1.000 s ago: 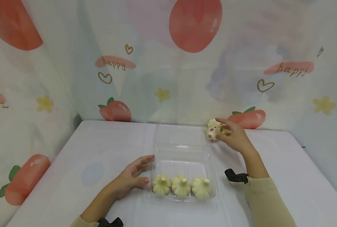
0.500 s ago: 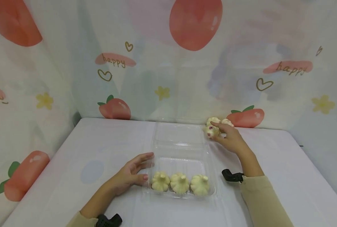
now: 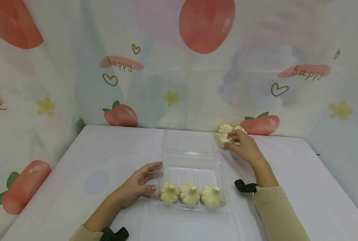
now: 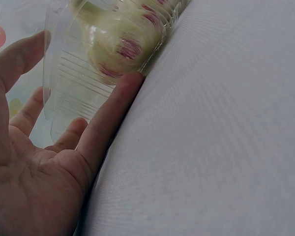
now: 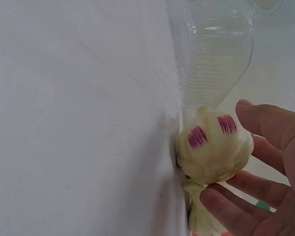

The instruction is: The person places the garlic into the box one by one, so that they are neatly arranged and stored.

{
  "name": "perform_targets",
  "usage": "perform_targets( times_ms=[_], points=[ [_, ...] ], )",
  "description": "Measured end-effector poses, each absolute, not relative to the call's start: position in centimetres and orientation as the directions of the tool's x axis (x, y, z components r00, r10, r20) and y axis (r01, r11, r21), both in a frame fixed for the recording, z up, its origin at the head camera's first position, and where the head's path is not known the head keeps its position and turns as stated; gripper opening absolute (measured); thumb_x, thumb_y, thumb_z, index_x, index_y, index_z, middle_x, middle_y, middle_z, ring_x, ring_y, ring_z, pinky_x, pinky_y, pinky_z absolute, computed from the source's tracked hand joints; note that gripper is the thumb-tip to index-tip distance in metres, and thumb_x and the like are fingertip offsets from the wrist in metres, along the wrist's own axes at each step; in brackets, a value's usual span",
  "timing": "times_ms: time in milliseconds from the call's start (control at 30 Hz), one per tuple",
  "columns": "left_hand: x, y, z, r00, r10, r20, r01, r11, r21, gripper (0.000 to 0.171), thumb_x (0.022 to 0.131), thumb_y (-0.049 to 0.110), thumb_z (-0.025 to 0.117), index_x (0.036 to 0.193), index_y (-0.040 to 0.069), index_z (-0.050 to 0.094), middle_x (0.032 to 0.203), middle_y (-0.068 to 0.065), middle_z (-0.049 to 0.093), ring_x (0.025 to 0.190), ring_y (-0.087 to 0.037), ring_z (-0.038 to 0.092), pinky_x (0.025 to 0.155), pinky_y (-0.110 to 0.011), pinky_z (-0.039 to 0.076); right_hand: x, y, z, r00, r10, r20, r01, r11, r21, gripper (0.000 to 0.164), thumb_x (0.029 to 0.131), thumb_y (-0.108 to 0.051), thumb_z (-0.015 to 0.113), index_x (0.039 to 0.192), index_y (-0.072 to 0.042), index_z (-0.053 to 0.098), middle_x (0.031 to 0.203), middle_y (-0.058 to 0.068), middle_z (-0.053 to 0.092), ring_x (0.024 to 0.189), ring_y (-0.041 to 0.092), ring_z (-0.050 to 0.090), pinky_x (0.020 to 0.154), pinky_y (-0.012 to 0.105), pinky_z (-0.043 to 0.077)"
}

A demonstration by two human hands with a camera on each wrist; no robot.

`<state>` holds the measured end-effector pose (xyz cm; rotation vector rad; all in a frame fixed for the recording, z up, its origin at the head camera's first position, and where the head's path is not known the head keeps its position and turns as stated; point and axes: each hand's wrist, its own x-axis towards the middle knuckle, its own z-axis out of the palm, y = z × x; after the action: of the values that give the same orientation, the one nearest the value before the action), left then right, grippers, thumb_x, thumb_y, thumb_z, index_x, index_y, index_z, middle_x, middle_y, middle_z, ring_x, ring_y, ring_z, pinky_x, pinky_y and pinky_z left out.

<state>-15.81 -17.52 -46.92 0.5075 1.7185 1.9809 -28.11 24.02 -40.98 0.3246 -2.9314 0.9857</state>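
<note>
My right hand (image 3: 244, 146) is at the back right of the table, its thumb and fingers around a garlic bulb (image 3: 222, 138) with purple streaks. In the right wrist view that garlic bulb (image 5: 216, 147) sits between the thumb and the fingers, close to the table. Two more garlic bulbs (image 3: 226, 128) lie against it, partly hidden by the hand. My left hand (image 3: 138, 185) has its fingers extended along the left side of a clear plastic clamshell box (image 3: 188, 172). Inside its front half, three garlic bulbs (image 3: 190, 194) stand in a row, stems up.
The box's lid (image 3: 189, 141) lies open toward the back wall. A white cloth (image 3: 61, 197) covers the table. Behind rises a printed curtain (image 3: 155, 77) with fruit pictures. Black wrist mounts (image 3: 246, 186) sit on both wrists.
The right hand has closed in on the front garlic bulb at the back, which has turned so its stem points left. The left hand and the box stay in place.
</note>
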Motion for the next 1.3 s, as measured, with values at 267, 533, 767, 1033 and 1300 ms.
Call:
perform_targets(
  times_ms=[267,533,767,1033,1300],
  points=[
    [-15.9,-17.4,-46.9,-0.819,0.573,-0.022,-0.106,-0.113,0.988,0.076,0.093,0.004,0.065,0.157,0.014,0.027,0.164,-0.011,0.018,0.148,-0.04,0.021,0.087,-0.049,0.056,-27.8,24.7,-41.3,-0.991,-0.119,0.064,-0.134,0.789,-0.6,0.044,0.091,-0.038,0.072,0.111,-0.002,0.054,0.118,0.021,0.064,0.118,0.041,0.061,0.091,0.052,0.05],
    [-15.9,-17.3,-46.9,-0.817,0.575,-0.029,-0.115,-0.114,0.987,0.077,0.093,0.004,0.066,0.158,0.013,0.026,0.164,-0.011,0.018,0.148,-0.04,0.021,0.086,-0.049,0.056,-28.1,24.8,-41.6,-0.978,-0.191,0.079,-0.198,0.761,-0.618,0.059,0.091,-0.028,0.074,0.14,-0.006,0.049,0.139,0.025,0.053,0.122,0.046,0.056,0.099,0.059,0.046],
    [-15.8,-17.3,-46.8,-0.818,0.575,-0.029,-0.114,-0.113,0.987,0.077,0.093,0.004,0.066,0.158,0.012,0.026,0.164,-0.01,0.018,0.148,-0.04,0.021,0.086,-0.049,0.056,-28.0,24.1,-41.5,-0.953,-0.281,0.114,-0.294,0.771,-0.565,0.053,0.092,-0.027,0.072,0.14,-0.009,0.057,0.147,0.022,0.049,0.122,0.049,0.056,0.102,0.063,0.042],
    [-15.7,-17.4,-46.7,-0.822,0.57,-0.018,-0.101,-0.115,0.988,0.077,0.093,0.003,0.066,0.158,0.011,0.025,0.164,-0.012,0.017,0.148,-0.04,0.021,0.085,-0.045,0.057,-27.9,24.2,-41.2,-0.981,-0.169,0.094,-0.193,0.805,-0.561,0.038,0.091,-0.034,0.072,0.114,-0.006,0.059,0.121,0.019,0.061,0.109,0.038,0.057,0.085,0.05,0.047],
    [-15.7,-17.5,-46.8,-0.821,0.57,-0.012,-0.096,-0.117,0.989,0.077,0.093,0.004,0.066,0.157,0.011,0.026,0.164,-0.013,0.017,0.147,-0.039,0.022,0.085,-0.046,0.057,-27.6,25.0,-40.3,-0.987,-0.159,-0.031,-0.111,0.801,-0.588,0.06,0.086,-0.029,0.076,0.134,-0.005,0.049,0.126,0.024,0.057,0.113,0.037,0.053,0.087,0.048,0.047]
  ],
)
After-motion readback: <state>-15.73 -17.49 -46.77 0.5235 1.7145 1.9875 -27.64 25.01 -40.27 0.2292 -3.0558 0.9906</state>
